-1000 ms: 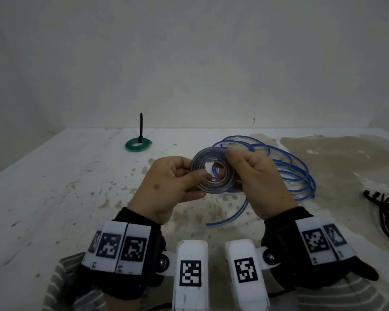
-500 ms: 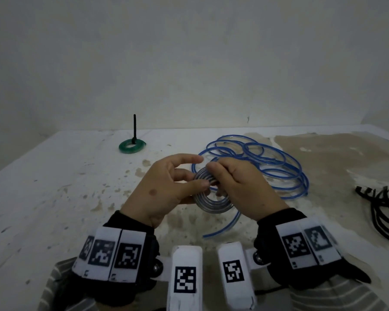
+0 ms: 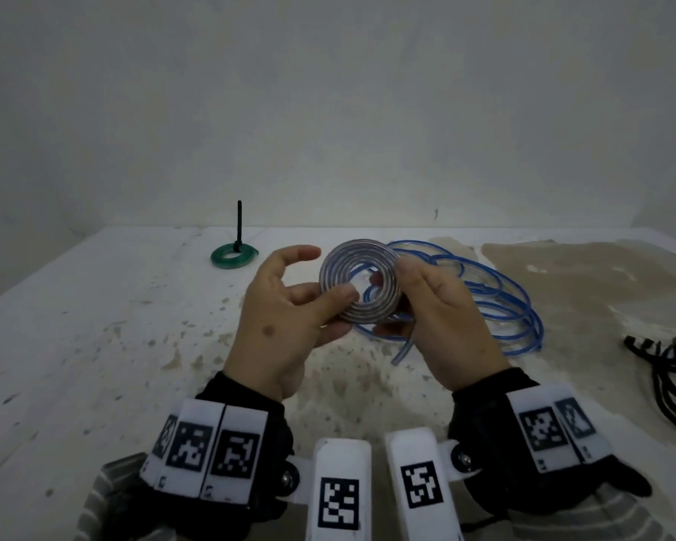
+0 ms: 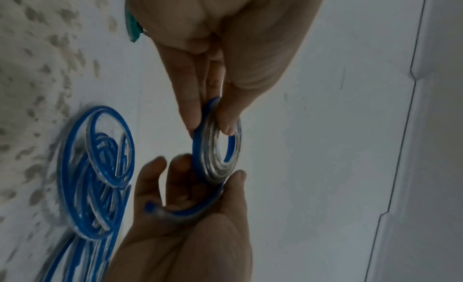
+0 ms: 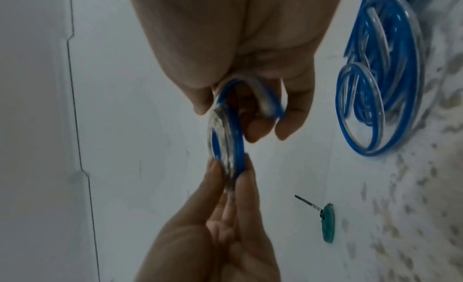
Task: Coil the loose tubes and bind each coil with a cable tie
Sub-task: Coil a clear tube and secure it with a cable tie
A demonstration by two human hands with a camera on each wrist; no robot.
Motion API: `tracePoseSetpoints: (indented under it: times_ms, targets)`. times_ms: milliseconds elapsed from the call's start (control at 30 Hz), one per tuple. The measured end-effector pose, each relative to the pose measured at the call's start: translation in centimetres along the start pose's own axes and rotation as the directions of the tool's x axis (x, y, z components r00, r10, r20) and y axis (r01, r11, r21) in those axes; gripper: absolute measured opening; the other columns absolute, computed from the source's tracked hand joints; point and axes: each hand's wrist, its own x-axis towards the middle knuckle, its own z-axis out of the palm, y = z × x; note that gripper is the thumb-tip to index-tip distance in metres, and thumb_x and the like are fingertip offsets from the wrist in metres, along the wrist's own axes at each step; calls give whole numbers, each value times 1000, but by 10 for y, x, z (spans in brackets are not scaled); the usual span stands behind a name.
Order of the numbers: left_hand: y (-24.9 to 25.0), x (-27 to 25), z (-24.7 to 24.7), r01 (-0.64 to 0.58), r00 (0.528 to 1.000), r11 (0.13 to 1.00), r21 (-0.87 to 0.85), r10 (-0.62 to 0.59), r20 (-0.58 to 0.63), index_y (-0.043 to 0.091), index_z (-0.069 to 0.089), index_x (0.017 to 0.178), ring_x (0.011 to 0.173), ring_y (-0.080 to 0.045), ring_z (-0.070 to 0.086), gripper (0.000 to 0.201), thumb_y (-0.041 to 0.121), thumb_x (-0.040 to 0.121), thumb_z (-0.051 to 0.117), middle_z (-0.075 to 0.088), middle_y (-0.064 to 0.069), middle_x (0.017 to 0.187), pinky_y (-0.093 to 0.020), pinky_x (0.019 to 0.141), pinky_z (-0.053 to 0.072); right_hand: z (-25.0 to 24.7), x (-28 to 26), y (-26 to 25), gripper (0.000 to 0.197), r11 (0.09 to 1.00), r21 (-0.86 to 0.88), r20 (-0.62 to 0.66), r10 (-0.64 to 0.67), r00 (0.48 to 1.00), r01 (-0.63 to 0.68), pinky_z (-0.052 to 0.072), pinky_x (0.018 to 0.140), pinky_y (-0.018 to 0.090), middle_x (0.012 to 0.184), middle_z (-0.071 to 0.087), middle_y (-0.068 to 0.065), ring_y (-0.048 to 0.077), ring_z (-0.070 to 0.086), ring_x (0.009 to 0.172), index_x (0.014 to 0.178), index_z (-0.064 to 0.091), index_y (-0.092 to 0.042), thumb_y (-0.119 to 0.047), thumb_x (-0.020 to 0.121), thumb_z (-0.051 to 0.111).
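Observation:
A flat spiral coil (image 3: 358, 285) of clear, blue-striped tube is held upright above the table between both hands. My left hand (image 3: 322, 304) pinches its lower left edge with the thumb in front and the index finger raised free. My right hand (image 3: 402, 283) grips its right edge, and the tube's tail runs through that palm to a free end (image 3: 397, 360). The wrist views show the same coil (image 4: 216, 149) (image 5: 225, 145) pinched from both sides. More blue tube (image 3: 492, 302) lies in loose loops on the table behind the right hand.
A green tube coil (image 3: 235, 257) bound with an upright black cable tie sits at the far left of the stained white table (image 3: 94, 345). Several loose black cable ties (image 3: 672, 380) lie at the right edge. A wall stands close behind.
The coil, held low half a second ago, has been raised and turned to face me. My left index finger has lifted off it.

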Motion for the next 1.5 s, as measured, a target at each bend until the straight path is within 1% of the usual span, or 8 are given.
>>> tracePoseSetpoints:
  times_ms: [200, 467, 567, 667, 767, 933, 1333, 1500]
  targets:
    - [-8, -4, 8, 129, 986, 991, -20, -126, 112, 12, 58, 110, 62, -14, 68, 42, -2, 73, 69, 72, -6, 70, -23, 51, 54, -3, -2, -1, 37, 984, -166, -37, -76, 996, 68, 42, 56, 23, 65, 49, 2, 9, 47, 57, 70, 49, -11, -26, 99, 32]
    - [8, -7, -7, 136, 926, 965, 226, -205, 318, 12, 70, 87, 62, -12, 67, 24, 22, 66, 64, 72, -6, 72, -23, 54, 53, -12, -3, -6, 35, 841, -508, 262, -53, 964, 184, 38, 65, 24, 74, 56, 4, 12, 49, 66, 84, 56, -4, -27, 98, 33]
    - [5, -7, -6, 111, 948, 967, 227, -172, 267, 10, 70, 84, 59, -12, 66, 11, 12, 74, 64, 72, -6, 68, -24, 52, 54, -9, -3, -7, 34, 877, -448, 227, -78, 971, 175, 40, 64, 24, 69, 54, 0, 5, 47, 63, 79, 56, -8, -27, 97, 36]
    - [0, -5, -3, 103, 970, 974, 204, -144, 197, 7, 68, 85, 58, -13, 66, 8, 7, 80, 61, 72, -7, 66, -26, 55, 57, -4, -1, -2, 43, 932, -334, 129, -99, 987, 138, 44, 68, 42, 74, 57, 22, 25, 51, 67, 82, 58, 4, -30, 98, 36]
    - [-1, -4, 0, 124, 979, 980, 154, -146, 140, 5, 66, 85, 54, -13, 66, 7, 6, 81, 61, 71, -7, 64, -24, 50, 55, 0, 0, 0, 47, 965, -255, 56, -43, 998, 56, 48, 67, 45, 74, 59, 26, 30, 53, 64, 80, 59, 5, -33, 98, 37]
    - [-2, -1, 2, 130, 991, 989, 72, -132, 31, 5, 63, 82, 50, -11, 65, 5, 7, 83, 59, 70, -4, 59, -20, 45, 51, 1, -3, -2, 41, 936, -351, 80, 0, 997, 28, 45, 54, 35, 56, 49, 3, 16, 48, 49, 70, 51, -9, -36, 97, 34]
    - [1, 3, -2, 237, 964, 968, -79, -224, 141, 1, 62, 103, 57, -15, 64, 21, 9, 92, 46, 68, -10, 70, -25, 59, 56, -3, -1, -3, 37, 819, -568, 211, 45, 976, 85, 42, 66, 39, 64, 43, 3, 22, 44, 62, 73, 42, -11, -34, 98, 29]
    - [-4, 4, 3, 250, 967, 945, -210, -233, 101, 3, 60, 101, 50, -11, 51, 25, 14, 98, 38, 56, -6, 61, -18, 48, 50, 1, -1, -2, 37, 726, -674, 239, 43, 970, 134, 31, 56, 22, 64, 40, -1, 12, 38, 58, 67, 35, -18, -36, 98, 27]
